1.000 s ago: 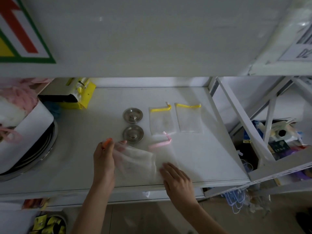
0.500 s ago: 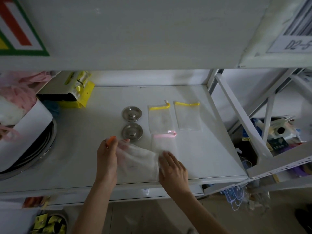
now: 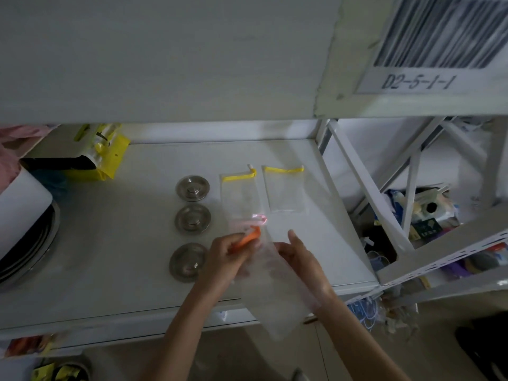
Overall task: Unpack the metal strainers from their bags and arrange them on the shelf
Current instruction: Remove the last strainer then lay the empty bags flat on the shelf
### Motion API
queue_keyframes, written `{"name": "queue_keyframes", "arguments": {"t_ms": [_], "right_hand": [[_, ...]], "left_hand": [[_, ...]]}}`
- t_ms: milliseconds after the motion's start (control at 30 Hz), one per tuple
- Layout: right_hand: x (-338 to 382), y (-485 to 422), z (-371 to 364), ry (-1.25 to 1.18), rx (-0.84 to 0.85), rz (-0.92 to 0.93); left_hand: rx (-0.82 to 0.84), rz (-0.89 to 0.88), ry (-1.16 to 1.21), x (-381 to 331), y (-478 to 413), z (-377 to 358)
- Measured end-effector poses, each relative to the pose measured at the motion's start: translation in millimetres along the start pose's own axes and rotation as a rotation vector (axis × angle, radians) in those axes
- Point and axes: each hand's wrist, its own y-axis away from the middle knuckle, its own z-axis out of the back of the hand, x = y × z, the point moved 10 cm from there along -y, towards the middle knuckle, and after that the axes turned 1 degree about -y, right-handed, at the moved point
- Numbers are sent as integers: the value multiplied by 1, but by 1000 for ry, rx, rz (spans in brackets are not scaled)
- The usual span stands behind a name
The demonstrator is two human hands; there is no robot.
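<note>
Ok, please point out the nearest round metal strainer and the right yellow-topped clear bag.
Nearest round metal strainer [image 3: 188, 262], head view, on its centre.
Right yellow-topped clear bag [image 3: 284, 192], head view, on its clear middle.

A yellow package [image 3: 110, 158] lies at the back left, a barcode label [image 3: 428, 48] reading D2-5-1-1 sits upper right, and cluttered goods [image 3: 423, 213] fill the neighbouring rack.

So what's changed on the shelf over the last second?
A third strainer now lies bare at the front of the row, out of its bag. The left hand and right hand hold the emptied clear bag, which hangs over the shelf edge. The two rear strainers and yellow-topped bags stayed put.
</note>
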Motion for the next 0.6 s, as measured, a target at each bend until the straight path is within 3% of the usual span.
{"name": "queue_keyframes", "arguments": {"t_ms": [67,233,400,600], "right_hand": [[10,4,15,205,-64,91],[27,5,45,290,-154,264],[51,6,96,330,-444,383],[66,-36,133,760,-657,404]], "left_hand": [[38,-65,-149,1,-5,-16],[172,-146,-256,1,-7,-55],[34,-2,-154,27,-27,-49],[-107,-194,-429,9,-61,-67]]}}
